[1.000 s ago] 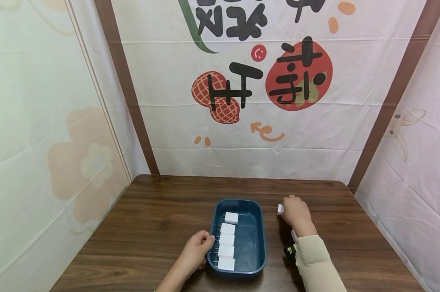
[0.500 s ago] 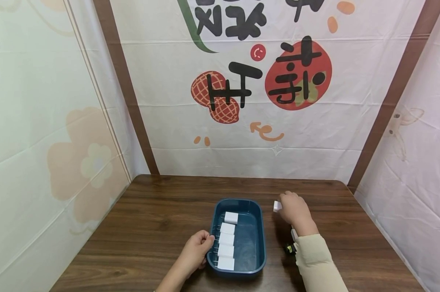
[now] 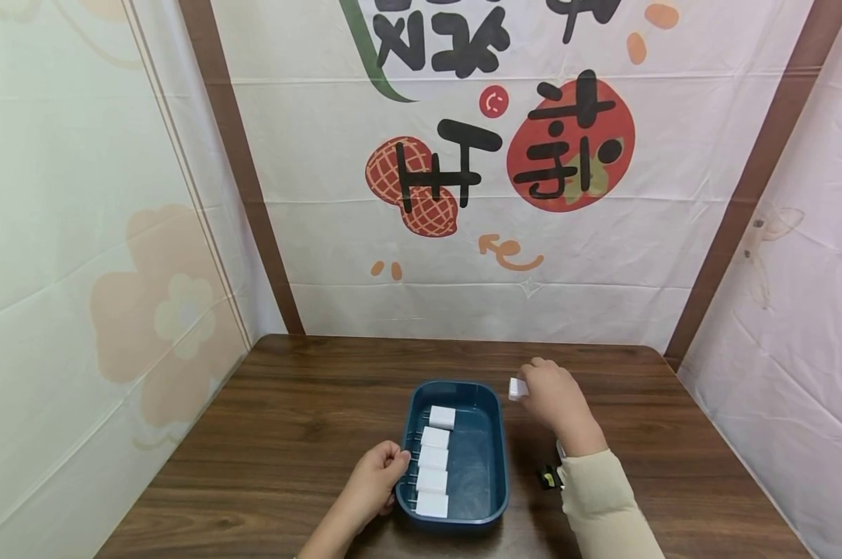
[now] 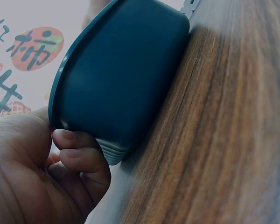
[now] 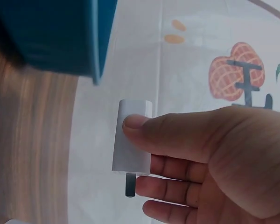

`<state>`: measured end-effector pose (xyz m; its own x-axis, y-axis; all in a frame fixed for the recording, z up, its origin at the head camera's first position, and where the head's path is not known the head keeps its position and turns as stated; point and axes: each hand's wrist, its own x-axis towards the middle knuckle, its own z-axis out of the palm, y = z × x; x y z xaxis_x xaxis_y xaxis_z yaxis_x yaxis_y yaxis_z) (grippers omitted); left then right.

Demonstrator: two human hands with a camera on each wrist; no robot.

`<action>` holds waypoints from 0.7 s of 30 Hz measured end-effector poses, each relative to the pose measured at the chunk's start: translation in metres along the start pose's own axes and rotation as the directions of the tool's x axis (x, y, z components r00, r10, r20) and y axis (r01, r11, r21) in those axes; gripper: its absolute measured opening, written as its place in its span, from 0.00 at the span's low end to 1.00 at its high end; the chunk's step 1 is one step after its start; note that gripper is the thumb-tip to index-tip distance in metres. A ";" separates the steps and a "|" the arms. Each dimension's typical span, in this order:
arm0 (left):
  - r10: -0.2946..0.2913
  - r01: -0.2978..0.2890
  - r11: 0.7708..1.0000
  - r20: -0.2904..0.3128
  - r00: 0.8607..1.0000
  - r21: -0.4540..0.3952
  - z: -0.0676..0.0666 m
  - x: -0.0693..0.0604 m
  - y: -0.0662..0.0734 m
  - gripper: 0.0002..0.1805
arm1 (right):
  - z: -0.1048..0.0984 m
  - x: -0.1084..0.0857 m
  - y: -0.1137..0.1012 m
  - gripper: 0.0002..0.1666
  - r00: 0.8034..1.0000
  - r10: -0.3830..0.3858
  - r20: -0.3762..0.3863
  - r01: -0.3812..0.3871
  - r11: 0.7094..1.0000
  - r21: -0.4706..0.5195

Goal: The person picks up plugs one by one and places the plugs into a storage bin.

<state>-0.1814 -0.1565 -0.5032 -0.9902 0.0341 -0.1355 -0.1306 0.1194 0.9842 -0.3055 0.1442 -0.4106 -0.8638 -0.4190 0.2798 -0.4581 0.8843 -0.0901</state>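
Where the head view looks down, a brown wood-grain desk (image 3: 309,435) carries one dark-blue, round-cornered rectangular tray (image 3: 478,481). Contents: five white, block-shaped plugs (image 3: 433,458) with thin prongs, in a column along the tray's left side, prongs toward the left wall. Left hand (image 3: 375,477): fingers curled, gripping the tray's left rim. Right hand (image 3: 557,396), in a cream padded sleeve (image 3: 606,497): pinching a sixth white, block-shaped plug (image 3: 516,389), outside the tray, just beside its far right corner. Behind: white printed sheeting (image 3: 323,256) with brown bands.

Left wrist view: tray's smooth outer wall, ridged at one lower corner; left hand's curled fingertips against the rim.

Right wrist view: sixth plug, thumb flat across its face, one dark prong showing at its lower end; tray near, not touching the plug.
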 end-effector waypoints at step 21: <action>0.000 0.000 1.000 -0.003 1.000 0.004 0.000 -0.001 0.002 0.14 | -0.003 0.002 -0.021 0.15 0.997 -0.078 0.007 0.077 0.996 0.036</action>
<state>-0.1811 -0.1565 -0.5014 -0.9903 0.0317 -0.1353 -0.1304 0.1233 0.9838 -0.2970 0.1258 -0.4056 -0.8270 -0.4878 0.2794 -0.5308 0.8413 -0.1025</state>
